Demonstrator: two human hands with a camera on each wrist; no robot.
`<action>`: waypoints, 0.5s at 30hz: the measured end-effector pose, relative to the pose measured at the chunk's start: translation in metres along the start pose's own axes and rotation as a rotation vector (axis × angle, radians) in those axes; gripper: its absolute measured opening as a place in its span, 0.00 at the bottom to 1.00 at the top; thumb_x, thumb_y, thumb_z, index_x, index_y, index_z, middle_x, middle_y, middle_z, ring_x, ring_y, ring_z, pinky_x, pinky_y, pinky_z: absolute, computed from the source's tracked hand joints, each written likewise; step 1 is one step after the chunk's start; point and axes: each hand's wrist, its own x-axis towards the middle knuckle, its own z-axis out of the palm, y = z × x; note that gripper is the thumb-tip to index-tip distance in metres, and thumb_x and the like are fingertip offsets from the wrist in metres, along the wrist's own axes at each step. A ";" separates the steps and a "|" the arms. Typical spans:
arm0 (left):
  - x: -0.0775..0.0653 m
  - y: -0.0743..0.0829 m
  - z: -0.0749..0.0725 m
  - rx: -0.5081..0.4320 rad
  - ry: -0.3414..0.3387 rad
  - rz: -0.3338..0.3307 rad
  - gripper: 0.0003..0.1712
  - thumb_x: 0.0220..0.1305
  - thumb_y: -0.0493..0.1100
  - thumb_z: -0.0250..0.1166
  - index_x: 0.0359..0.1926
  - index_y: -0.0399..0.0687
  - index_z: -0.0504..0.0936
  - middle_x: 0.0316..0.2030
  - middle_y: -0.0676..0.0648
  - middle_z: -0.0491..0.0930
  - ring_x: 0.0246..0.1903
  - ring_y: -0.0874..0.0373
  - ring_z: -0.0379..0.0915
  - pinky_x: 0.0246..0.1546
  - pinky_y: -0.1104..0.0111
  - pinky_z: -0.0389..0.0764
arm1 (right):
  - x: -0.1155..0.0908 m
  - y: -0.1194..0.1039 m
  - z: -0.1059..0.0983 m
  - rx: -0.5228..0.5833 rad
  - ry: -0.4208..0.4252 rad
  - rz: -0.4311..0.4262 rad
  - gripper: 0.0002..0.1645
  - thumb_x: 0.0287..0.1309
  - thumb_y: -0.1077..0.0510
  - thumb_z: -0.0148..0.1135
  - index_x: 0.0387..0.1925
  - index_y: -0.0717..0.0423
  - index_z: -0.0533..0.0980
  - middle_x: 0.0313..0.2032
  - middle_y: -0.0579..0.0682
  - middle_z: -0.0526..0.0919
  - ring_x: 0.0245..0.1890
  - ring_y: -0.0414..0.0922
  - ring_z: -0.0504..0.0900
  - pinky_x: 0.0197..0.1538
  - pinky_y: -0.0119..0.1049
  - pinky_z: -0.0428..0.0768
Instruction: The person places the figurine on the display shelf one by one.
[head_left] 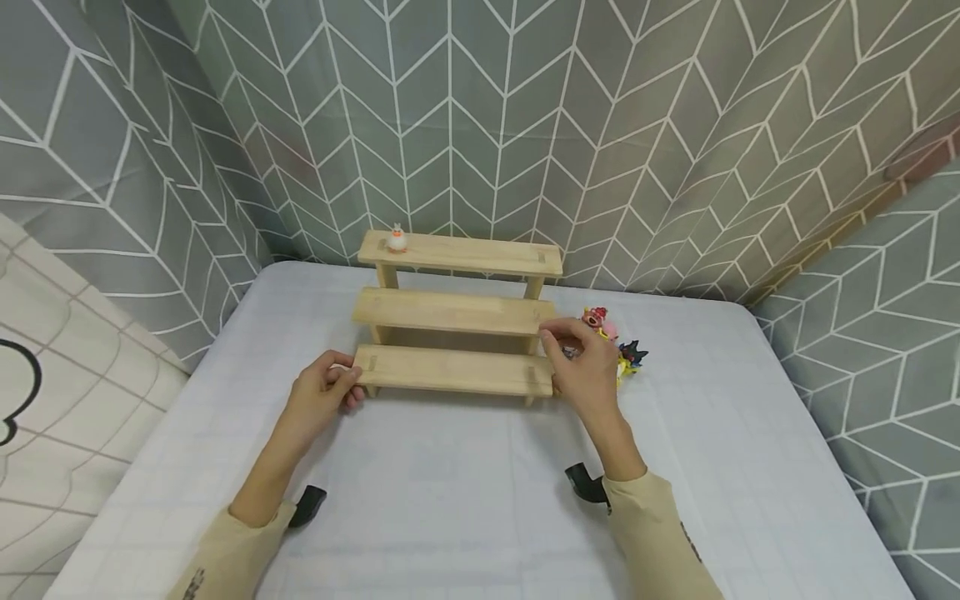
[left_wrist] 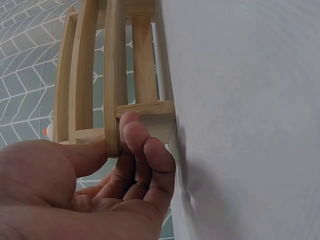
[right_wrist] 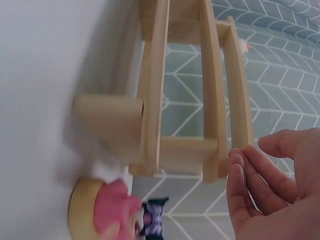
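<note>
Three-tier wooden stand [head_left: 453, 313] | between hands | left hand [head_left: 318, 390]: pinching lowest board [head_left: 453, 371] at left end | right hand [head_left: 590, 367]: thumb apart from fingers, just beside stand's right end

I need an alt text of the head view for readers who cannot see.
A person's left hand grips the left end of the lowest board of a three-tier wooden shelf, while the right hand is near the shelf's right side. A small white figure stands on the top board, at left; colourful figures are on the white table, beside the right hand.
</note>
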 end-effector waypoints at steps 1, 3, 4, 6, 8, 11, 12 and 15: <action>0.000 -0.001 0.001 -0.005 -0.004 -0.004 0.17 0.81 0.42 0.59 0.58 0.31 0.72 0.29 0.43 0.86 0.26 0.60 0.80 0.30 0.71 0.83 | -0.001 0.002 -0.003 -0.009 0.014 0.006 0.04 0.66 0.64 0.71 0.42 0.56 0.88 0.38 0.50 0.91 0.36 0.45 0.88 0.38 0.26 0.80; 0.001 -0.001 0.001 -0.004 -0.010 -0.006 0.17 0.81 0.43 0.59 0.58 0.31 0.72 0.29 0.43 0.86 0.26 0.60 0.80 0.29 0.71 0.82 | -0.004 0.006 -0.010 -0.009 0.045 0.016 0.05 0.66 0.65 0.71 0.42 0.58 0.87 0.39 0.51 0.91 0.36 0.44 0.88 0.39 0.22 0.79; 0.001 0.000 0.001 0.000 -0.008 -0.008 0.17 0.81 0.43 0.59 0.58 0.31 0.72 0.29 0.43 0.86 0.26 0.60 0.80 0.29 0.71 0.82 | -0.005 0.008 -0.013 -0.014 0.061 0.017 0.06 0.66 0.65 0.70 0.43 0.58 0.87 0.40 0.51 0.91 0.36 0.42 0.88 0.40 0.21 0.79; 0.001 0.000 0.001 0.009 0.003 -0.008 0.16 0.81 0.42 0.59 0.58 0.32 0.72 0.28 0.43 0.86 0.25 0.60 0.79 0.29 0.71 0.82 | -0.007 0.012 -0.019 -0.009 0.088 0.024 0.07 0.66 0.66 0.69 0.44 0.59 0.87 0.41 0.51 0.91 0.37 0.39 0.86 0.43 0.19 0.80; 0.000 0.000 0.001 0.020 0.013 -0.006 0.16 0.81 0.41 0.59 0.57 0.32 0.72 0.28 0.43 0.85 0.25 0.60 0.79 0.28 0.71 0.82 | -0.011 0.017 -0.024 0.000 0.110 0.031 0.08 0.66 0.67 0.68 0.46 0.59 0.86 0.42 0.53 0.91 0.38 0.35 0.85 0.46 0.21 0.81; 0.000 -0.002 0.000 0.023 0.015 0.001 0.15 0.81 0.41 0.59 0.57 0.32 0.72 0.28 0.42 0.85 0.25 0.59 0.79 0.29 0.71 0.82 | -0.016 0.025 -0.034 -0.031 0.155 0.048 0.09 0.67 0.68 0.67 0.47 0.60 0.86 0.43 0.53 0.90 0.39 0.34 0.83 0.49 0.21 0.80; 0.000 -0.002 0.000 0.026 0.012 0.004 0.16 0.81 0.42 0.59 0.57 0.32 0.72 0.28 0.42 0.85 0.25 0.59 0.79 0.29 0.71 0.82 | -0.018 0.027 -0.038 -0.053 0.174 0.057 0.09 0.67 0.68 0.66 0.47 0.60 0.85 0.43 0.53 0.89 0.40 0.34 0.82 0.49 0.21 0.80; 0.000 -0.003 0.001 0.029 0.016 0.001 0.16 0.81 0.42 0.59 0.57 0.32 0.73 0.28 0.42 0.85 0.24 0.59 0.79 0.28 0.70 0.82 | -0.025 0.032 -0.045 -0.123 0.213 0.088 0.08 0.67 0.67 0.66 0.46 0.61 0.84 0.43 0.53 0.87 0.42 0.38 0.81 0.47 0.19 0.77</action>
